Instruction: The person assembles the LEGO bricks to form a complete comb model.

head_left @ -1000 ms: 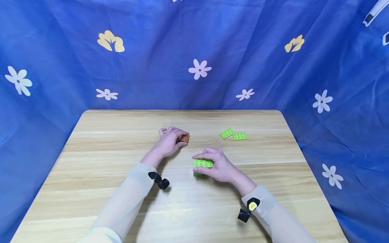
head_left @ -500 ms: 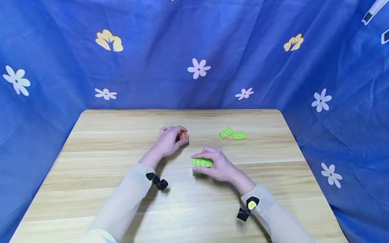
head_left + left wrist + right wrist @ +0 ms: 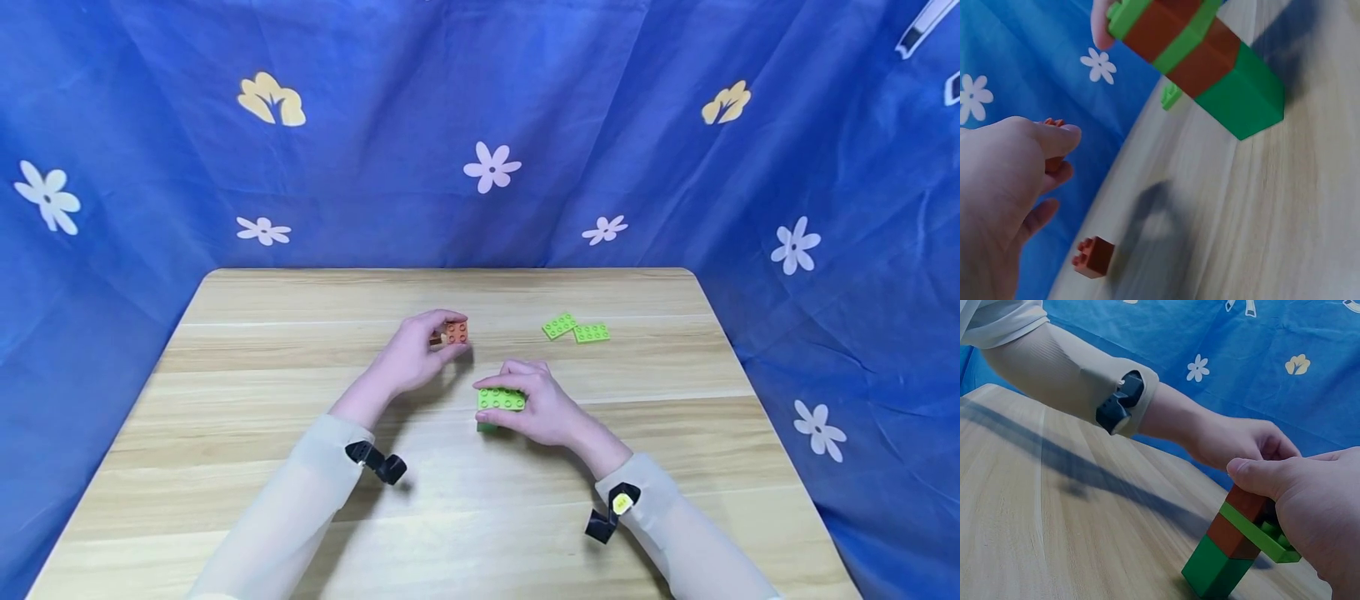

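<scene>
My left hand (image 3: 412, 354) pinches a reddish-brown toy building brick (image 3: 457, 332) between thumb and fingers, raised off the table. A second brown brick (image 3: 1094, 257) sits on the table below that hand, partly hidden by it in the head view. My right hand (image 3: 543, 408) grips the upper part of a brick stack (image 3: 1210, 69) standing on the table. The stack has a dark green brick (image 3: 1216, 569) at its base, with brown bricks and thin light green plates above. A light green plate (image 3: 501, 399) with studs tops it. The right fingers cover part of the stack.
Two light green studded plates (image 3: 592, 333) lie touching or nearly touching on the wooden table (image 3: 225, 400), beyond the stack to the right. A blue flowered curtain (image 3: 375, 167) rises behind the table and along its sides. Black wrist cameras (image 3: 382, 467) sit on both sleeves.
My left hand has lifted the brown brick off the table and drawn slightly back, showing the other brick behind it. The right hand and stack stay in place.
</scene>
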### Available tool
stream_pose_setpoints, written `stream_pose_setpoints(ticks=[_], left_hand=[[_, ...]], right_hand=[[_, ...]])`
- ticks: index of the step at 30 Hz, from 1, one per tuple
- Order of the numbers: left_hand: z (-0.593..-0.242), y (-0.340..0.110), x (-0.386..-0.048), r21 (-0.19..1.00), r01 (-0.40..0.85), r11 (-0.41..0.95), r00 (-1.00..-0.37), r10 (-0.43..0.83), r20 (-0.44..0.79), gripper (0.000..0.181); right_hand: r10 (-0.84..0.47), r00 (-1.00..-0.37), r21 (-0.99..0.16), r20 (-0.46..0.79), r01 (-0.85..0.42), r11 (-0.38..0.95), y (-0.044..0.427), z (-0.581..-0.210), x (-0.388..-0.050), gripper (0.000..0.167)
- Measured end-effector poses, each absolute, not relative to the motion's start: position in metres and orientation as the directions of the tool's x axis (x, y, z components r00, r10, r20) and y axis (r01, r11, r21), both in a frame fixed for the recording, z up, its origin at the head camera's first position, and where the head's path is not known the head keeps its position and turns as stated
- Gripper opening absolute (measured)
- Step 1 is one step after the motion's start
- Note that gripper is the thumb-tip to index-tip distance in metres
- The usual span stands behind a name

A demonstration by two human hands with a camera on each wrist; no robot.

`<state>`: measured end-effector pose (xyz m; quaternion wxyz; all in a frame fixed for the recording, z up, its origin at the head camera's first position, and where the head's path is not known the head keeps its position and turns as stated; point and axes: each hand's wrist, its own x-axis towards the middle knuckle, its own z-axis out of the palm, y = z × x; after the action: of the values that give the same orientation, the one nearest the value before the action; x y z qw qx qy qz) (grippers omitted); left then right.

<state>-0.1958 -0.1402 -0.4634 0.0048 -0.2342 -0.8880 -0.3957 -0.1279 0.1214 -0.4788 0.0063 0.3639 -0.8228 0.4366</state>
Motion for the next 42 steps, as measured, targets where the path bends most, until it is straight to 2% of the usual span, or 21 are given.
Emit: stream_pose_setpoints(ticks=[10, 16, 21, 37, 42], left_hand=[[-0.443, -0.139, -0.169, 0.798, 0.365, 0.480, -0.909, 0.370, 0.193, 0.046], [-0.428, -0.133, -0.149, 0.823, 0.383, 0.420, -0.887, 0.414, 0.202, 0.044], [-0.420, -0.129, -0.135, 0.807, 0.416, 0.420, -0.864, 0.461, 0.205, 0.043], [-0.432, -0.119, -0.119, 0.772, 0.472, 0.426, -0.832, 0.505, 0.230, 0.046], [-0.439, -0.117, -0.118, 0.771, 0.469, 0.430, -0.831, 0.511, 0.221, 0.046]], right_hand=[[-0.591, -0.732, -0.713, 0.339, -0.610, 0.346, 0.120, -0.479, -0.128, 0.045], [-0.588, -0.728, -0.709, 0.354, -0.618, 0.339, 0.121, -0.481, -0.128, 0.045], [-0.582, -0.733, -0.710, 0.353, -0.615, 0.343, 0.121, -0.483, -0.128, 0.044], [-0.578, -0.715, -0.707, 0.394, -0.637, 0.306, 0.120, -0.485, -0.130, 0.030], [-0.568, -0.734, -0.735, 0.371, -0.606, 0.303, 0.120, -0.488, -0.130, 0.026]])
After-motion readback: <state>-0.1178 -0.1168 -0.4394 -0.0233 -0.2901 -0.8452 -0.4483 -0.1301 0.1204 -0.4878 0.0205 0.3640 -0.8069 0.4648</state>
